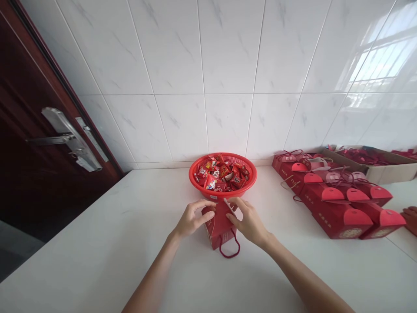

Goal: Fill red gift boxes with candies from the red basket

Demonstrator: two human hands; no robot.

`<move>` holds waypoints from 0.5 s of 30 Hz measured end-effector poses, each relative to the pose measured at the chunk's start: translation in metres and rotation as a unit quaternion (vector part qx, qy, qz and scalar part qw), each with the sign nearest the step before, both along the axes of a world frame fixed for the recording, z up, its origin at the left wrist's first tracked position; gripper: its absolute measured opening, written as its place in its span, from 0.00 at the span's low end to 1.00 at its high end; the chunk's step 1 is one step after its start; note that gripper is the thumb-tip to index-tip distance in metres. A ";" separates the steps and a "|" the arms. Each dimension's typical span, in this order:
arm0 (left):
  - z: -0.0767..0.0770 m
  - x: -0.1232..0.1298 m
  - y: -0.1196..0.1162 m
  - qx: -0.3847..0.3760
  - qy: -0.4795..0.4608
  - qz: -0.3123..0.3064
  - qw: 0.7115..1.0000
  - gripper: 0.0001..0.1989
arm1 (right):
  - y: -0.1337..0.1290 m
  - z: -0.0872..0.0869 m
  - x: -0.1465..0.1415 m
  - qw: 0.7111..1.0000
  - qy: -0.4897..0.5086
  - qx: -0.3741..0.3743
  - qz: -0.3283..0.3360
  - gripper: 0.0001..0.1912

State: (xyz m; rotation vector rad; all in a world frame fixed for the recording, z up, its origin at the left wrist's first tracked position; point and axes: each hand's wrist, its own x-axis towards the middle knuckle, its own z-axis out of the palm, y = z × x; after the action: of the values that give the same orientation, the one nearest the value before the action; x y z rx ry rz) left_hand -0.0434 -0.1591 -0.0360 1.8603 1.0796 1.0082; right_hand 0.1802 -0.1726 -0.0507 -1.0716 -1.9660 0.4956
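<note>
A red paper gift box (221, 224) with a dark red cord handle stands on the counter in front of me, its loop hanging toward me. My left hand (194, 217) is at the box's left upper edge, thumb and curled fingers around a side flap. On the opposite side, my right hand (248, 221) pinches a pale-edged flap between thumb and fingers. Just behind the box is a red plastic basket (250, 182) full of small red-wrapped sweets (224, 171). The inside of the box is hidden from view.
Several red gift boxes (332, 213) stand in rows at the right. Behind them is an open cardboard carton (387, 173) with dark red items. Another person's hand (410, 217) shows at the right edge. A tiled wall (228, 121) backs the white counter (107, 243); a brown door (29, 174) is at left.
</note>
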 end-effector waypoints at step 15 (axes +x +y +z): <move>-0.021 0.014 0.004 0.111 -0.022 0.014 0.994 0.16 | -0.002 -0.006 0.001 0.995 -0.010 0.090 0.043 0.10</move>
State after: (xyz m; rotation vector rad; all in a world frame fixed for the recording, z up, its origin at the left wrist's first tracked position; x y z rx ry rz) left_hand -0.0298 -0.1551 -0.0572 1.9922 1.0046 1.2211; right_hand 0.1811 -0.1743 -0.0569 -0.8853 -2.0382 0.3480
